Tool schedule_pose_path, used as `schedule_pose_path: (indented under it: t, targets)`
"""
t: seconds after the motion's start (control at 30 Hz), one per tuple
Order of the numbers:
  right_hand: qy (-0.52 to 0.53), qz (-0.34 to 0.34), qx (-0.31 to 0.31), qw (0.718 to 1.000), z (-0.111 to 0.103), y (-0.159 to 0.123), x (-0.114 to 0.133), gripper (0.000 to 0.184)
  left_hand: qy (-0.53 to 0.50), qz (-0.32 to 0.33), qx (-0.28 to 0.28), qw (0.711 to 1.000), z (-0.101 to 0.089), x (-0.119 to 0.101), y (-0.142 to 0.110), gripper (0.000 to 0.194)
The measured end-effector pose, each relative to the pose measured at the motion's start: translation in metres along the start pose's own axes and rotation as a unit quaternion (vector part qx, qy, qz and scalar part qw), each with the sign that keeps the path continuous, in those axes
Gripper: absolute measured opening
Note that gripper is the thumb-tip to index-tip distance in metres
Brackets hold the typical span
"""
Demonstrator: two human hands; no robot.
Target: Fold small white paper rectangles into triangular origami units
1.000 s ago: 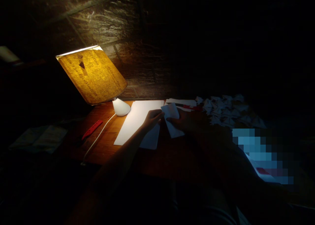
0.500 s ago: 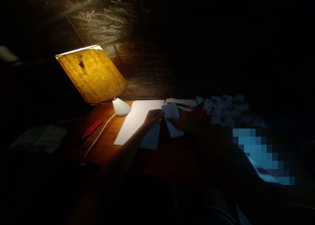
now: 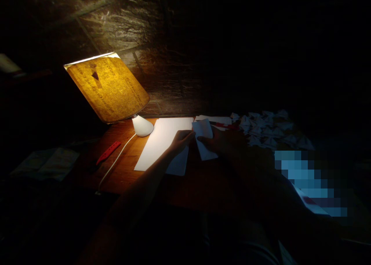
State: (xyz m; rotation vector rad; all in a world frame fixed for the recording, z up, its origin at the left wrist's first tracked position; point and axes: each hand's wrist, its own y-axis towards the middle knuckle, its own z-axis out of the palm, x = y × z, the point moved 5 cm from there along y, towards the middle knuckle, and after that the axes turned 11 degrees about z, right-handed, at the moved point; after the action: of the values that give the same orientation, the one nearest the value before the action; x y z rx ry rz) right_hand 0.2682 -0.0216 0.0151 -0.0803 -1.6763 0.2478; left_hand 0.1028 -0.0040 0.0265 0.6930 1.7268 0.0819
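Note:
A folded sheet of white paper (image 3: 206, 143) is held up between my two hands above the dark front of the wooden table. My left hand (image 3: 183, 138) pinches its left edge with the fingers closed. On the other side, my right hand (image 3: 216, 139) grips the paper, its thumb lying across the front face; its other fingers are lost in shadow behind. Under and beside my left forearm lies a stack of white paper (image 3: 162, 141), brightly lit by the lamp.
A lit table lamp (image 3: 143, 126) with a printed shade stands at the left; its white cord crosses the wooden table (image 3: 121, 176). Near the cord lies a red-handled tool (image 3: 108, 152). Several folded paper pieces (image 3: 261, 129) are at the right. Behind my hands, smaller papers (image 3: 223, 120) carry a red-and-black object (image 3: 224, 126).
Both hands and the folded paper have shifted very slightly to the right, and the paper's top has risen a little. My hold on it is the same.

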Motion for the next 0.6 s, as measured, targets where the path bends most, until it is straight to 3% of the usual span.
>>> schedule_pose_path:
  t: [0.13, 0.6]
  targets:
    - [0.022, -0.001, 0.001, 1.0, 0.0005, -0.0003, -0.0012, 0.057, 0.022, 0.008, 0.038, 0.999, 0.0049, 0.0001, -0.0007, 0.065]
    - [0.026, -0.004, -0.004, 1.0, 0.0, -0.0001, 0.0013, 0.061, 0.089, 0.015, 0.047, 0.995, 0.0043, 0.0037, 0.0003, 0.068]
